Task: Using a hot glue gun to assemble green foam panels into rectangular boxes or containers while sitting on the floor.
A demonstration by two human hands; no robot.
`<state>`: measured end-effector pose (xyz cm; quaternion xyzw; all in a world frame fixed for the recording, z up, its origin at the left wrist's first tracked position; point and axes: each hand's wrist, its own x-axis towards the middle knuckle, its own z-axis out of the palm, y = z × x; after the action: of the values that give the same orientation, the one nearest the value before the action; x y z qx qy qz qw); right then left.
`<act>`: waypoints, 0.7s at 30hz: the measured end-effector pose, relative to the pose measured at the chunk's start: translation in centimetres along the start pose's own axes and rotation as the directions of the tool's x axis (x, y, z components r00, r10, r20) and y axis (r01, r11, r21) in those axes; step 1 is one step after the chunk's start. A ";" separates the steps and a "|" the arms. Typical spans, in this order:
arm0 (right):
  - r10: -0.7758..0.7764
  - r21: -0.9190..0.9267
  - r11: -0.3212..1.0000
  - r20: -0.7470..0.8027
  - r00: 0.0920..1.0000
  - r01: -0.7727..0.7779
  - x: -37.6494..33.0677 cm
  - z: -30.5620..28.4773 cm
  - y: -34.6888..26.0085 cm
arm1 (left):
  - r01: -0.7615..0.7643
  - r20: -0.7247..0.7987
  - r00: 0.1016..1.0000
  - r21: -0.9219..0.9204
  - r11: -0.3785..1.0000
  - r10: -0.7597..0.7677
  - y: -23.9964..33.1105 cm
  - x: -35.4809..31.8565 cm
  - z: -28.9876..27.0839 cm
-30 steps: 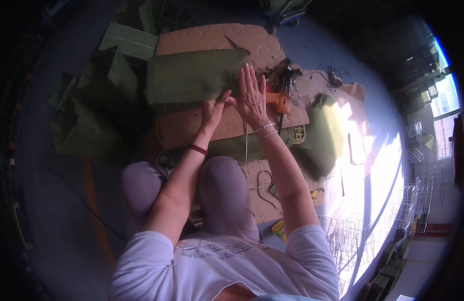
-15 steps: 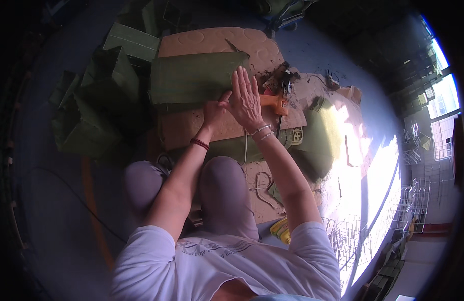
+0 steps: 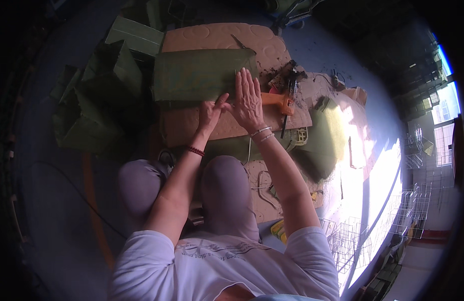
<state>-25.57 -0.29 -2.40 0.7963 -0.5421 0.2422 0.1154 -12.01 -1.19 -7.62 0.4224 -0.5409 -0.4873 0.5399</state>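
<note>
A green rectangular box or bag with a fabric-like surface (image 3: pixel 199 75) lies on its side in front of me. My right hand (image 3: pixel 248 103) rests flat on its near right corner, fingers stretched out and held together. My left hand (image 3: pixel 211 114) is at the near edge, beside the right thumb; its fingers are curled at that edge and partly hidden, with the thumb side up. Just right of my right hand lies an orange glue gun (image 3: pixel 279 103) with a dark front part.
Brown embossed cardboard (image 3: pixel 184 125) covers the low work surface. Several green open boxes (image 3: pixel 99 120) stand at the left. A sunlit green piece (image 3: pixel 322 143) lies at the right, past a pale plastic stool edge (image 3: pixel 300 136). Wire racks (image 3: pixel 350 246) stand at lower right.
The view has shifted slightly. My right hand remains flat at the green box's corner, and the left hand has turned a little, its thumb side now raised.
</note>
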 end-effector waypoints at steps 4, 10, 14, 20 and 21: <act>0.004 -0.077 0.997 0.017 1.000 -0.003 -0.1 0.1 0.1 | -0.072 -0.024 0.997 -0.023 0.997 0.071 -1.1 0.2 0.7; 0.040 -0.074 0.996 -0.001 0.999 -0.040 0.1 0.5 -0.2 | -0.001 0.027 1.000 -0.140 0.990 0.005 -2.8 0.9 0.7; 0.005 -0.038 0.999 0.000 1.000 -0.005 0.7 -0.1 -1.6 | 0.123 0.038 0.992 -0.132 0.984 -0.119 -2.9 1.4 -0.1; -0.005 -0.030 1.000 -0.016 1.000 0.005 0.8 1.0 -2.2 | -0.046 -0.054 0.998 -0.219 0.975 0.035 -1.2 1.0 -1.1; 0.001 -0.032 0.999 -0.011 1.000 -0.001 0.7 0.9 -1.8 | 0.092 0.022 0.996 -0.155 0.984 -0.090 -0.4 0.7 -1.8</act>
<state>-23.44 -0.53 -2.70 0.7928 -0.5456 0.2380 0.1312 -10.32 -2.08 -8.04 0.3994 -0.4852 -0.5555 0.5445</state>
